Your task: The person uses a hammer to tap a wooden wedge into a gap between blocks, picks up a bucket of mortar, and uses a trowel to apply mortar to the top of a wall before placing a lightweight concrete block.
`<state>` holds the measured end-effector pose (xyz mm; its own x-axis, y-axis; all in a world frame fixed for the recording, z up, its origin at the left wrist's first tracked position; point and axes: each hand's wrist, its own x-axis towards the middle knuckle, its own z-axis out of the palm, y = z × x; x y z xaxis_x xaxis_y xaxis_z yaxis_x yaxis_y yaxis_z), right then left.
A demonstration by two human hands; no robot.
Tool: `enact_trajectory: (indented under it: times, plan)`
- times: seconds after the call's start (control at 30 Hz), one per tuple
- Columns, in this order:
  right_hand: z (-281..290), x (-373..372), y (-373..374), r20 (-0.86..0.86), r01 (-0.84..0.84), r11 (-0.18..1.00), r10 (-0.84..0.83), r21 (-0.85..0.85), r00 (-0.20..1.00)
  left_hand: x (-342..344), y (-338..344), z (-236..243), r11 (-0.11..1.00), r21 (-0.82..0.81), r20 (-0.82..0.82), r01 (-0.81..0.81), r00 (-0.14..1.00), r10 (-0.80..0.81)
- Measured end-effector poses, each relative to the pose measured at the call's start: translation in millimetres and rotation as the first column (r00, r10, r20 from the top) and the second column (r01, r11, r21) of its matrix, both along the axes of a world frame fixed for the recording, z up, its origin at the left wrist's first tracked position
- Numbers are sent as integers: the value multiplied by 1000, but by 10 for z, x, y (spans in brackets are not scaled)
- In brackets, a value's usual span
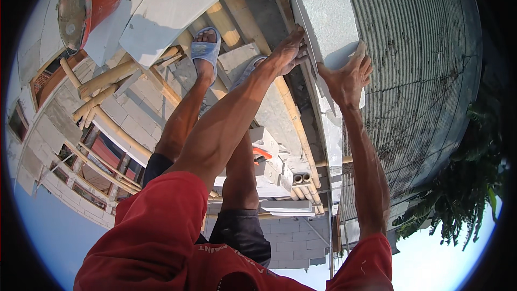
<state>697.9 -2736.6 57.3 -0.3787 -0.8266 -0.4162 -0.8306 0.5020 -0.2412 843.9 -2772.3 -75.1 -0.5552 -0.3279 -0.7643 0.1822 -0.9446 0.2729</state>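
A pale grey lightweight concrete block (329, 13) lies along the top of a narrow wall. My right hand (349, 78) grips its near end, the thumb on the left side and the fingers toward the right. My left hand (289, 53) is at the block's left edge, fingers bent against its side; part of that grip is hidden. A thin pale strip with a pointed near end (332, 109) runs along the left side between my hands; its kind I cannot make out. White wall blocks (333, 143) continue toward me below my right hand.
My feet in blue sandals (205, 51) stand on bamboo and board scaffolding (223, 24). Pale panels (167, 13) and a red mortar bucket (102, 0) are at far left. A corrugated roof (414, 75) borders the wall's right. Several blocks (266, 170) and an orange-handled tool (262, 154) sit lower down.
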Motion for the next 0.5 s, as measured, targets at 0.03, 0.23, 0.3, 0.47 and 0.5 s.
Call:
enact_trajectory:
  times: [0.03, 0.23, 0.3, 0.47, 0.5]
  plan:
    - [-5, -17, 16, 1, 0, 1000, 0, 7, 1000, 7, 15, -8, 1000, 12, 14, 8, 1000, -8]
    - [87, -151, -4, 89, -161, 984, 155, 74, 984, 66, -104, 294, 997, 59, 79, 47, 996, -52]
    - [-23, -359, 0, 108, -225, 974, 225, -13, 968, 6, -184, 441, 997, 55, 121, 48, 991, -54]
    - [52, -705, -165, 686, 122, 949, -296, 291, 665, 140, -30, 163, 962, 174, 169, -213, 968, 184]
    - [19, -720, -146, 684, 122, 947, -299, 296, 665, 112, 0, 163, 968, 166, 155, -188, 974, 162]
